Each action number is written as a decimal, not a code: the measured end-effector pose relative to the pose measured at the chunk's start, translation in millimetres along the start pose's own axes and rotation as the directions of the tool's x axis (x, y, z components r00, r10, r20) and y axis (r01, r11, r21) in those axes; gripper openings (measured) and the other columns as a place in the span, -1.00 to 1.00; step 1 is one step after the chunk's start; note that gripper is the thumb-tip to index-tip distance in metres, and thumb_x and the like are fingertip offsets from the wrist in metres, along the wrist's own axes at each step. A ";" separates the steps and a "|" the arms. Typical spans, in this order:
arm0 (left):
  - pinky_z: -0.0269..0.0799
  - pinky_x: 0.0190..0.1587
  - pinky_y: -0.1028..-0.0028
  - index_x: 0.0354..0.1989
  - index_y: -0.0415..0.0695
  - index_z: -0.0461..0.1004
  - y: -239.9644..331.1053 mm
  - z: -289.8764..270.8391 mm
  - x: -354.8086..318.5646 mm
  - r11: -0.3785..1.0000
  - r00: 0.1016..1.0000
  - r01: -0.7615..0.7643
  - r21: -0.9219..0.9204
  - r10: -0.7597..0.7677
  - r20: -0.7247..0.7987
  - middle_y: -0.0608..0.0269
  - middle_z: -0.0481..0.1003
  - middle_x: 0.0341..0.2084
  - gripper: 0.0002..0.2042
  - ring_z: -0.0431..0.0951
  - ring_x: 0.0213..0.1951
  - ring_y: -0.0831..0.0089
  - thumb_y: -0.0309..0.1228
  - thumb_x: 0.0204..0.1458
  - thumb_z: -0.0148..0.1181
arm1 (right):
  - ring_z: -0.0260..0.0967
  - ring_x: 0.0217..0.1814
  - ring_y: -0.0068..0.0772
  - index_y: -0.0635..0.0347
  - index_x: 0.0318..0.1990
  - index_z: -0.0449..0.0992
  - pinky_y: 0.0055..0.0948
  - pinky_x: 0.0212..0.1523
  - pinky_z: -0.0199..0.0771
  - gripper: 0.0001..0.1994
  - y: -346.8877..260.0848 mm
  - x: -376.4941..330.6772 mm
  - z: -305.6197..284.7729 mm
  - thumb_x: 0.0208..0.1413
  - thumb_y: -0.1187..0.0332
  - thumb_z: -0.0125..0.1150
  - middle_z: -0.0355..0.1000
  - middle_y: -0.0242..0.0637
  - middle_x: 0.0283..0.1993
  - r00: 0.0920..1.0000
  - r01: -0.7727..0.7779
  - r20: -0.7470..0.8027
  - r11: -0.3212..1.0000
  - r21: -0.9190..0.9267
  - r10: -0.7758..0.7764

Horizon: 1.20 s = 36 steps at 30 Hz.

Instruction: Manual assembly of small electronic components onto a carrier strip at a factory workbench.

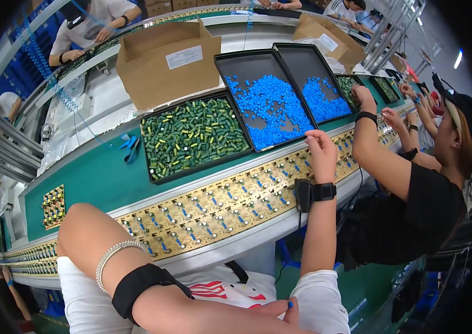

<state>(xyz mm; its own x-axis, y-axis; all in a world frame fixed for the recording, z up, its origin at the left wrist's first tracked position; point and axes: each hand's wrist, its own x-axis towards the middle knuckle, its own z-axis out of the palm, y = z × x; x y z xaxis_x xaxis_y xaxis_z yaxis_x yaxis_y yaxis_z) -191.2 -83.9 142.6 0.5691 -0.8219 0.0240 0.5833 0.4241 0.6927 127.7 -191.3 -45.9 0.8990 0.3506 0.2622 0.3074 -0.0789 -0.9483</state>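
Seen from above through a wide, curved lens, a person in a white top works at an assembly line. Their left hand lies low in front of the body, the forearm bent across the torso; its fingers are nearly closed, with a small blue piece showing at the fingertips. Their right hand, above a black wristband, is raised by the near corner of a black tray of loose blue components. Its thumb and fingers are drawn close together; I cannot tell whether anything is pinched there. Below it, rows of tan circuit boards fitted with small parts run diagonally along the line. Left of the blue components, green cylindrical parts fill another black tray; behind stands an open cardboard box. On the right, a co-worker in black reaches over the same line
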 end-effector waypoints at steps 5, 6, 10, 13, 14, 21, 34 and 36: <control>0.16 0.07 0.58 0.45 -0.05 0.16 17.1 2.2 -2.8 0.910 0.997 0.050 0.412 -0.070 0.033 0.36 0.44 -0.10 -0.49 0.34 -0.05 0.60 -0.38 0.32 -0.08 | 0.34 -0.35 -0.75 0.24 -0.18 0.58 -0.69 -0.33 0.28 -0.89 -2.4 0.3 -2.9 0.21 0.49 0.15 0.50 -0.50 -0.34 0.999 -0.035 0.027 0.999 -0.028 0.036; 0.16 0.08 0.57 0.46 -0.03 0.14 18.9 4.0 -3.9 0.937 1.000 0.009 0.350 -0.018 0.022 0.34 0.44 -0.07 -0.47 0.33 -0.04 0.59 -0.37 0.31 -0.06 | 0.40 -0.27 -0.71 0.25 -0.15 0.58 -0.67 -0.22 0.34 -0.87 -1.7 0.2 -2.6 0.21 0.50 0.13 0.52 -0.46 -0.31 0.998 -0.051 0.044 0.998 -0.048 0.053; 0.15 0.12 0.52 0.49 -0.02 0.08 16.7 5.5 -7.3 0.929 0.996 -0.058 0.366 0.081 -0.049 0.30 0.44 0.05 -0.42 0.33 -0.04 0.55 -0.37 0.28 -0.02 | 0.29 -0.41 -0.80 0.22 -0.19 0.58 -0.72 -0.42 0.23 -0.90 1.0 0.7 -1.0 0.21 0.49 0.16 0.47 -0.54 -0.38 0.999 -0.004 0.032 1.000 -0.018 0.004; 0.13 0.19 0.48 0.49 -0.04 0.07 13.2 -2.1 -2.2 0.879 0.988 0.105 0.464 -0.145 0.050 0.27 0.41 0.17 -0.41 0.34 -0.03 0.53 -0.39 0.27 -0.03 | 0.29 -0.41 -0.79 0.22 -0.19 0.58 -0.72 -0.42 0.24 -0.90 -0.7 -0.2 -2.5 0.20 0.49 0.16 0.47 -0.54 -0.38 0.999 -0.010 0.035 1.000 -0.016 0.011; 0.13 0.19 0.48 0.49 -0.04 0.07 7.6 -3.4 -1.2 0.879 0.988 0.108 0.464 -0.147 0.047 0.27 0.41 0.17 -0.41 0.34 -0.03 0.53 -0.39 0.27 -0.03 | 0.30 -0.41 -0.79 0.23 -0.19 0.59 -0.71 -0.41 0.25 -0.90 -1.2 -0.1 -1.8 0.20 0.50 0.16 0.48 -0.53 -0.38 0.999 -0.014 0.036 1.000 -0.011 0.015; 0.13 0.26 0.50 0.49 -0.13 0.01 -19.1 -3.0 6.3 0.743 0.974 -0.222 0.632 0.198 0.109 0.31 0.35 0.25 -0.45 0.35 -0.03 0.59 -0.44 0.32 -0.16 | 0.40 -0.24 -0.71 0.25 -0.14 0.57 -0.65 -0.19 0.34 -0.87 -5.3 -1.5 -4.3 0.21 0.49 0.12 0.51 -0.48 -0.32 0.996 -0.048 0.069 0.997 -0.068 0.053; -0.09 0.40 0.44 0.49 -0.11 0.03 -18.0 -9.6 18.8 0.860 0.985 -0.170 0.482 0.141 0.097 0.24 0.20 0.40 -0.47 0.27 0.24 0.53 -0.46 0.34 -0.20 | 0.36 -0.29 -0.72 0.24 -0.15 0.58 -0.66 -0.25 0.30 -0.87 -15.5 -1.8 -2.8 0.20 0.49 0.14 0.50 -0.50 -0.34 0.998 -0.040 0.057 0.999 -0.030 0.042; -0.07 0.40 0.44 0.49 -0.09 0.04 -17.5 -9.8 20.7 0.838 0.989 -0.147 0.526 0.106 0.107 0.26 0.21 0.39 -0.48 0.27 0.24 0.53 -0.45 0.34 -0.20 | 0.36 -0.29 -0.73 0.24 -0.15 0.58 -0.67 -0.26 0.29 -0.87 -15.4 -3.0 -0.1 0.20 0.49 0.14 0.50 -0.50 -0.34 0.998 -0.036 0.059 0.999 -0.013 0.037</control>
<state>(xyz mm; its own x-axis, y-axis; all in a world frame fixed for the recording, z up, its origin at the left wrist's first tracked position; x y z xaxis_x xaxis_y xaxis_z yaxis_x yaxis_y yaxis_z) -183.9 -104.6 123.9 0.5623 -0.8083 0.1745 0.1000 0.2759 0.9560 120.3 -191.3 -32.1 0.8899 0.4019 0.2158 0.2785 -0.1039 -0.9548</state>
